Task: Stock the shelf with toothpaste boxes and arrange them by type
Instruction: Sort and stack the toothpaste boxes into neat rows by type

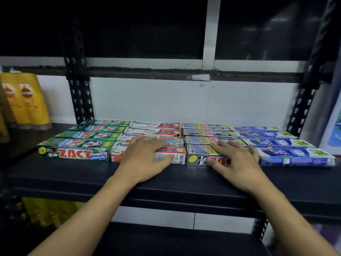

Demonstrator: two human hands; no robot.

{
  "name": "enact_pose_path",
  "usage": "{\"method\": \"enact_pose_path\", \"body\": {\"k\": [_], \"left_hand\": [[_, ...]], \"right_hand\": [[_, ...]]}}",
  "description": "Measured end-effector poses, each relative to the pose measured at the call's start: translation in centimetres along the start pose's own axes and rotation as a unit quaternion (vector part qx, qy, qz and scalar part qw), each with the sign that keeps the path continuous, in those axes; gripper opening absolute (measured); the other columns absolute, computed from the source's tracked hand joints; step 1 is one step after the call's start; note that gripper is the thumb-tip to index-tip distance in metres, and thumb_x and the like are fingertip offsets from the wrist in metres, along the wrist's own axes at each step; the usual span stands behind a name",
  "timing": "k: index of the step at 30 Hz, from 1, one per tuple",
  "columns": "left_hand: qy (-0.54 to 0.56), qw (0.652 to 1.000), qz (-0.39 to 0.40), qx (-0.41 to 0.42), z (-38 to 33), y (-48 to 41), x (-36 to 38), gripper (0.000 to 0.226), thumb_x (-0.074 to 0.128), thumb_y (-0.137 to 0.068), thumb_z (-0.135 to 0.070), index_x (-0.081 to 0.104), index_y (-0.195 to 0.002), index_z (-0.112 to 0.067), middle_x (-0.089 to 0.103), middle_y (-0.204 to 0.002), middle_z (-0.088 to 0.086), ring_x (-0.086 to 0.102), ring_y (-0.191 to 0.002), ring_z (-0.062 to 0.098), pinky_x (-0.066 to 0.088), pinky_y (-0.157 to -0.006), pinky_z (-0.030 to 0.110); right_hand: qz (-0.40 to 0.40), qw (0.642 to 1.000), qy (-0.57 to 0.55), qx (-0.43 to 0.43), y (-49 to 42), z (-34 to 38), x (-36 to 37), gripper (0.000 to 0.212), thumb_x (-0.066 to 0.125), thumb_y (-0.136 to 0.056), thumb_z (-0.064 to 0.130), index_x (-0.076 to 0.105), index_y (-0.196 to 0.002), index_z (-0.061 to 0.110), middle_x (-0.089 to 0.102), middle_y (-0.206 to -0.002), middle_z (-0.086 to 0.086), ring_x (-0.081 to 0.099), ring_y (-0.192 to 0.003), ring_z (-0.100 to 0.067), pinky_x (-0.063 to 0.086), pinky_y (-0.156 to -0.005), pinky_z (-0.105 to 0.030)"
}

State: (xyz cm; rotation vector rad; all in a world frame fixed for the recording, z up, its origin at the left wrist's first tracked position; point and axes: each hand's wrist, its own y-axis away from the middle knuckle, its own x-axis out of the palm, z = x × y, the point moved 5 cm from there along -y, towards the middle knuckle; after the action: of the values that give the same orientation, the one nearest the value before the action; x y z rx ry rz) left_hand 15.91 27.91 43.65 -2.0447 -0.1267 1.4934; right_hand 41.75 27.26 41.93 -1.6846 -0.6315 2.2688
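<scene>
A black shelf (55, 174) runs across the view, its flat board matte and dark, with a thick front edge. Two black perforated metal uprights carry it, the left upright (79, 93) and the right upright (302, 108), both set near the back. Behind them a white wall panel (147, 100) shows a thin vertical seam. A worn dark rail (147, 71) crosses above the panel. Higher up are dark panes (129, 30) divided by a white frame bar (211, 30); faint reflections glint in the upper right pane. Yellow packets (25, 100) stand at far left. A lower white panel (153, 217) shows under the shelf. The light is dim.
</scene>
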Motion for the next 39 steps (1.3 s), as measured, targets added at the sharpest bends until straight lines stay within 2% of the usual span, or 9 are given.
{"method": "enact_pose_path", "body": {"k": [2,8,13,17,23,30,35,39], "left_hand": [[-0.006,1.000,0.005,-0.006,0.0,0.0,0.0,0.055,0.045,-0.086,-0.068,0.059,-0.132,-0.040,0.053,-0.145,-0.011,0.041,-0.138,0.010,0.019,-0.114,0.030],[0.021,1.000,-0.005,-0.006,0.1,0.1,-0.2,0.044,0.055,-0.091,-0.059,0.062,-0.131,-0.040,0.053,-0.145,-0.006,0.042,-0.138,0.013,0.027,-0.116,0.034],[0.013,1.000,0.009,0.013,0.3,-0.2,0.3,0.059,0.041,-0.084,-0.068,0.062,-0.130,-0.038,0.058,-0.139,-0.009,0.044,-0.137,0.011,0.028,-0.116,0.040],[0.030,0.999,0.003,0.015,0.2,-0.1,0.2,0.058,0.044,-0.082,-0.065,0.063,-0.129,-0.037,0.059,-0.138,-0.010,0.047,-0.134,0.011,0.029,-0.116,0.041],[0.018,1.000,0.016,0.010,0.3,-0.3,0.1,0.063,0.044,-0.077,-0.060,0.061,-0.132,-0.037,0.059,-0.137,-0.010,0.047,-0.130,0.012,0.026,-0.113,0.036],[0.001,1.000,0.014,0.017,0.4,-0.2,0.4,0.061,0.042,-0.079,-0.059,0.060,-0.133,-0.038,0.058,-0.137,-0.012,0.044,-0.131,0.010,0.023,-0.111,0.034],[0.014,0.999,-0.026,0.012,0.8,0.0,-0.4,0.059,0.046,-0.078,-0.060,0.061,-0.130,-0.037,0.061,-0.132,-0.016,0.045,-0.129,0.008,0.019,-0.106,0.027],[-0.034,0.999,-0.005,-0.020,2.4,-0.3,-1.2,0.071,0.034,-0.081,-0.072,0.054,-0.137,-0.034,0.048,-0.147,-0.016,0.037,-0.140,0.009,0.015,-0.117,0.035]], "right_hand": [[0.000,1.000,-0.001,-0.003,0.0,-0.1,0.0,0.064,0.035,-0.079,0.077,0.042,-0.138,0.054,0.036,-0.152,0.023,0.026,-0.145,-0.009,0.006,-0.117,-0.050],[-0.002,1.000,-0.005,-0.005,0.1,-0.1,-0.1,0.056,0.042,-0.085,0.073,0.045,-0.137,0.052,0.037,-0.150,0.026,0.028,-0.144,-0.010,0.010,-0.117,-0.048],[-0.009,1.000,0.005,-0.015,0.1,0.0,-0.1,0.054,0.043,-0.087,0.070,0.048,-0.136,0.049,0.042,-0.147,0.025,0.033,-0.142,-0.010,0.017,-0.116,-0.048],[-0.009,1.000,0.003,-0.019,0.1,0.1,0.0,0.067,0.030,-0.078,0.076,0.050,-0.135,0.049,0.045,-0.146,0.024,0.035,-0.140,-0.011,0.020,-0.117,-0.046],[-0.007,1.000,0.002,-0.011,0.1,-0.1,0.0,0.054,0.044,-0.086,0.070,0.050,-0.136,0.049,0.043,-0.147,0.023,0.034,-0.141,-0.011,0.018,-0.118,-0.047],[-0.021,0.999,0.020,-0.029,0.7,0.9,-0.6,0.066,0.037,-0.082,0.068,0.042,-0.143,0.045,0.044,-0.149,0.014,0.036,-0.140,-0.014,0.020,-0.117,-0.044],[-0.088,0.992,0.062,-0.072,1.3,2.3,-1.8,0.062,0.043,-0.083,0.062,0.054,-0.137,0.035,0.064,-0.129,0.010,0.053,-0.122,-0.019,0.030,-0.111,-0.046],[-0.102,0.992,0.018,-0.066,0.4,4.0,-1.7,0.062,0.039,-0.083,0.066,0.060,-0.131,0.033,0.068,-0.121,0.008,0.056,-0.117,-0.019,0.033,-0.109,-0.045]]}}
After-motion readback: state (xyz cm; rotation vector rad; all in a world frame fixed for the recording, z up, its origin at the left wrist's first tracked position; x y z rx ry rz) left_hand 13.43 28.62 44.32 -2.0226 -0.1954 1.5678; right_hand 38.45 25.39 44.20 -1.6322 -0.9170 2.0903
